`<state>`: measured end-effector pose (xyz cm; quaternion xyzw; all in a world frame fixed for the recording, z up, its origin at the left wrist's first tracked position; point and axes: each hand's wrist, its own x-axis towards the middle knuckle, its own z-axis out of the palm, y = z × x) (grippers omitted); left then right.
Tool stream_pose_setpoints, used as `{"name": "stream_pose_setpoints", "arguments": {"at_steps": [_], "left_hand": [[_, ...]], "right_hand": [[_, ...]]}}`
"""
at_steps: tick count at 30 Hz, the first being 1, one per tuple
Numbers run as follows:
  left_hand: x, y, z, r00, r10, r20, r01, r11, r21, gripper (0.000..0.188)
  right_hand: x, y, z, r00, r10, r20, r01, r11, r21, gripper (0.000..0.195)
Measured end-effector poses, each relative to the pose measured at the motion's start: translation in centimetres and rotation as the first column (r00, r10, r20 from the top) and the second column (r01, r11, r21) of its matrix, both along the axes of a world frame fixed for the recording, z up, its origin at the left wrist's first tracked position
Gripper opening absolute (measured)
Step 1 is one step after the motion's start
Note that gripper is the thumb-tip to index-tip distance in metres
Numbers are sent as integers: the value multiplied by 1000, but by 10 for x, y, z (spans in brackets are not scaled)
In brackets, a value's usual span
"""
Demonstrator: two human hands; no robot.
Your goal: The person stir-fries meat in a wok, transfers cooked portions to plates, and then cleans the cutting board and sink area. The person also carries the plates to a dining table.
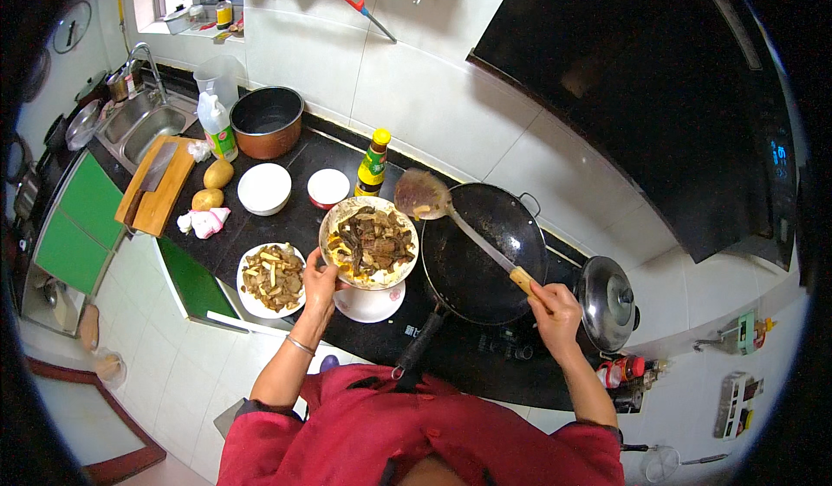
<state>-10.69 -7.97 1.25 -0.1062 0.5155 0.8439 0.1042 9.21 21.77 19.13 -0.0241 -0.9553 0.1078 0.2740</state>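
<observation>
My left hand [323, 284] grips the near rim of a patterned plate [327, 216], which bears a heap of brown cooked food [374, 242], perhaps meat and mushrooms. In my right hand [556, 317] is the wooden handle of a wok spatula [478, 232]. The spatula's broad metal blade, stained with food, hovers near the plate's upper right edge. Below it and to the right sits a black wok [484, 278] on the stove, with no food visible inside. Partly hidden under the held plate is a white plate with a pink flower pattern [370, 307].
Another plate [250, 303] of sliced food stands at the counter's front edge. Behind are a sauce bottle [372, 167], white bowls [264, 187], a brown pot [270, 132] and potatoes [218, 173]. A cleaver [158, 167] lies on a cutting board [172, 203]. At right, a lidded pot [604, 297].
</observation>
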Motion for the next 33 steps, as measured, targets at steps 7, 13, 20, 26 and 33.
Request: {"name": "stream_pose_setpoints", "arguments": {"at_steps": [7, 13, 20, 26, 33], "left_hand": [[3, -2, -9, 1000, 20, 10, -20, 1000, 17, 47], [6, -7, -3, 1000, 2, -7, -2, 1000, 12, 44], [14, -11, 14, 999, 42, 28, -42, 999, 13, 46], [25, -19, 31, 997, 80, -18, -81, 997, -21, 46], [32, -89, 30, 959, 274, -68, -279, 957, -84, 45]], "right_hand": [[37, 39, -24, 915, -212, 343, 403, 507, -762, 32], [69, 67, -63, 869, -313, 385, 495, 581, -646, 32], [75, 80, -99, 827, -407, 388, 559, 671, -487, 32], [71, 99, -122, 812, -371, 451, 578, 624, -526, 34], [77, 68, -143, 829, -176, 530, 552, 400, -732, 32]]}}
